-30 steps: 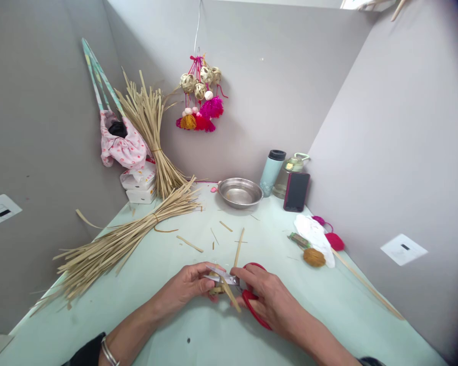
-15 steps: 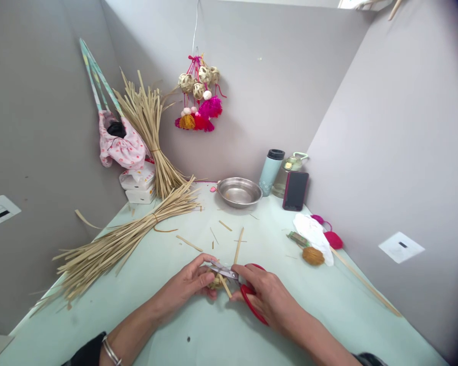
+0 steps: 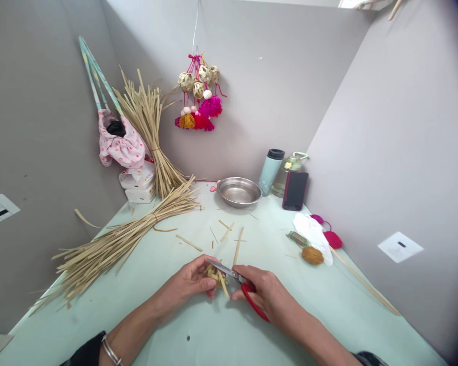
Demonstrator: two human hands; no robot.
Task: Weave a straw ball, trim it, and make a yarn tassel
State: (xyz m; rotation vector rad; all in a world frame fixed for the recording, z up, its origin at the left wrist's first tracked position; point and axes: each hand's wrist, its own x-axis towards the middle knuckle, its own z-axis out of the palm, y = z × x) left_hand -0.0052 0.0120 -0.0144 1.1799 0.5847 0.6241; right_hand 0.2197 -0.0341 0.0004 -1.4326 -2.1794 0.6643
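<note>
My left hand [image 3: 187,283] is closed round a small woven straw ball [image 3: 214,275] held just above the pale green table [image 3: 175,325]. My right hand [image 3: 269,296] grips red-handled scissors [image 3: 248,295], whose blades [image 3: 223,268] point left over the ball. Short straw ends stick out of the ball beneath the blades. A loose straw strip [image 3: 238,245] lies just beyond my hands.
A tied bundle of straw strips [image 3: 125,239] lies at the left, another bundle [image 3: 148,127] leans in the corner. A steel bowl [image 3: 239,191], a flask [image 3: 272,172], a bottle [image 3: 288,175] and a phone [image 3: 295,190] stand at the back. Yarn balls [image 3: 313,255] and cloth lie right. Woven balls with tassels [image 3: 199,96] hang above.
The scissor blades have closed and tilted slightly. A cut straw piece has landed on the table further back, near the other scraps. Both hands have stayed in much the same place.
</note>
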